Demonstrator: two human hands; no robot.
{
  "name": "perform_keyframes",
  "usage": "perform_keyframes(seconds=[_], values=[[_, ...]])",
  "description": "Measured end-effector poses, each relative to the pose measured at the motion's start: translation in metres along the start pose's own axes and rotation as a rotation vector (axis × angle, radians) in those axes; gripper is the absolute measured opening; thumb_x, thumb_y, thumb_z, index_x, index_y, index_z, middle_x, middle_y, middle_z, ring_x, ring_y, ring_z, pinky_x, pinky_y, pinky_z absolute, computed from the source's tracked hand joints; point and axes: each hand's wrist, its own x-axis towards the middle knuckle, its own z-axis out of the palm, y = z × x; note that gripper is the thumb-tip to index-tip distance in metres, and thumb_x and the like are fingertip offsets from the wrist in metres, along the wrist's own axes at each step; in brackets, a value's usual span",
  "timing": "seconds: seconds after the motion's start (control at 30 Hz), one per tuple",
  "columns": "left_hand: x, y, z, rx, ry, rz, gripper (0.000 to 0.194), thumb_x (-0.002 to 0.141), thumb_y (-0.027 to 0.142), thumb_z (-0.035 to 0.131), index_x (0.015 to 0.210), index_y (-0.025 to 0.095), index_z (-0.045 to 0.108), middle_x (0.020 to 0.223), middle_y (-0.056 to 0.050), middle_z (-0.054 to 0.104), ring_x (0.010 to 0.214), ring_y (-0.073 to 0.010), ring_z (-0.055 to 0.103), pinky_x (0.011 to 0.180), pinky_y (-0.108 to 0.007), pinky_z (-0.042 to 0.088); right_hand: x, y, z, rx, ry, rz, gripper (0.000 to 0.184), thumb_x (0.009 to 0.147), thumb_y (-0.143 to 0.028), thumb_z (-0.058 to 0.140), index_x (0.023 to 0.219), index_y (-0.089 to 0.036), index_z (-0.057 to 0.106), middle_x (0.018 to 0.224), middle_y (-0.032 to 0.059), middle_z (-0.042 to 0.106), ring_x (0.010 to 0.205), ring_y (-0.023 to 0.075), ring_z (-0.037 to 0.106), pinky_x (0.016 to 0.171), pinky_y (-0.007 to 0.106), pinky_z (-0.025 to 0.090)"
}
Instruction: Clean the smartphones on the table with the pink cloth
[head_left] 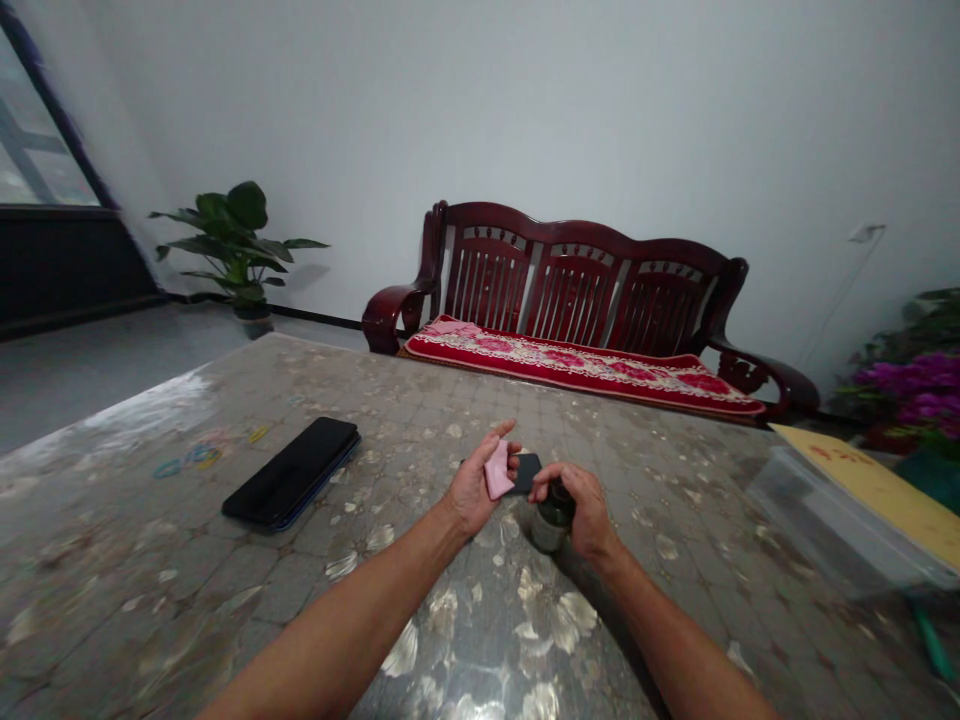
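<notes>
My left hand is closed around a small pink cloth, held just above the table with the index finger stretched out. Behind the cloth a small black flat object lies on the table. My right hand grips the dark top of a small glass jar that stands on the table, directly beside my left hand.
A black tablet or large phone lies to the left, with coloured rubber bands beyond it. A clear plastic box with a yellow lid sits at the right edge. Behind the table stand a red wooden bench, a potted plant and purple flowers.
</notes>
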Motion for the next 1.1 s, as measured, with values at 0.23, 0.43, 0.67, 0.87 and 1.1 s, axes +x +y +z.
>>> perform_keyframes(seconds=[0.23, 0.43, 0.67, 0.87, 1.1], values=[[-0.001, 0.002, 0.004, -0.012, 0.035, 0.009, 0.033, 0.088, 0.025, 0.067, 0.119, 0.014, 0.068, 0.085, -0.007, 0.071, 0.068, -0.0125, 0.065, 0.056, -0.018, 0.052, 0.009, -0.016, 0.012, -0.155, 0.221, -0.001, 0.031, 0.083, -0.049, 0.058, 0.088, -0.02, 0.066, 0.059, -0.0008, 0.062, 0.058, 0.017, 0.057, 0.059, 0.028, 0.044], [-0.001, 0.0, 0.004, -0.007, 0.03, 0.006, 0.032, 0.087, 0.027, 0.069, 0.117, 0.016, 0.069, 0.085, -0.006, 0.071, 0.071, -0.0131, 0.065, 0.058, -0.019, 0.052, 0.012, -0.01, 0.011, -0.203, 0.285, -0.03, 0.024, 0.082, -0.043, 0.058, 0.089, -0.021, 0.061, 0.058, -0.0029, 0.061, 0.056, 0.0163, 0.055, 0.056, 0.027, 0.041], [0.003, -0.005, 0.0, 0.017, 0.038, 0.027, 0.038, 0.082, 0.031, 0.076, 0.117, 0.015, 0.07, 0.084, -0.005, 0.071, 0.071, -0.0122, 0.064, 0.058, -0.017, 0.05, 0.014, -0.008, 0.005, -0.205, 0.345, -0.034, 0.021, 0.082, -0.042, 0.058, 0.089, -0.022, 0.059, 0.058, -0.0032, 0.061, 0.056, 0.0161, 0.055, 0.057, 0.027, 0.042], [0.004, -0.006, 0.001, 0.042, 0.052, 0.035, 0.038, 0.081, 0.033, 0.077, 0.115, 0.016, 0.071, 0.083, -0.004, 0.071, 0.07, -0.0114, 0.063, 0.057, -0.017, 0.048, 0.012, -0.007, 0.006, -0.233, 0.349, -0.026, 0.02, 0.08, -0.041, 0.057, 0.086, -0.022, 0.058, 0.058, -0.0036, 0.06, 0.057, 0.0164, 0.055, 0.058, 0.028, 0.042], [0.003, -0.007, 0.001, 0.046, 0.063, 0.019, 0.036, 0.082, 0.033, 0.075, 0.113, 0.016, 0.072, 0.086, -0.005, 0.072, 0.072, -0.0118, 0.064, 0.057, -0.017, 0.048, 0.011, -0.006, 0.006, -0.211, 0.345, -0.012, 0.023, 0.081, -0.044, 0.057, 0.088, -0.022, 0.058, 0.06, -0.0025, 0.062, 0.056, 0.0163, 0.055, 0.055, 0.027, 0.041]])
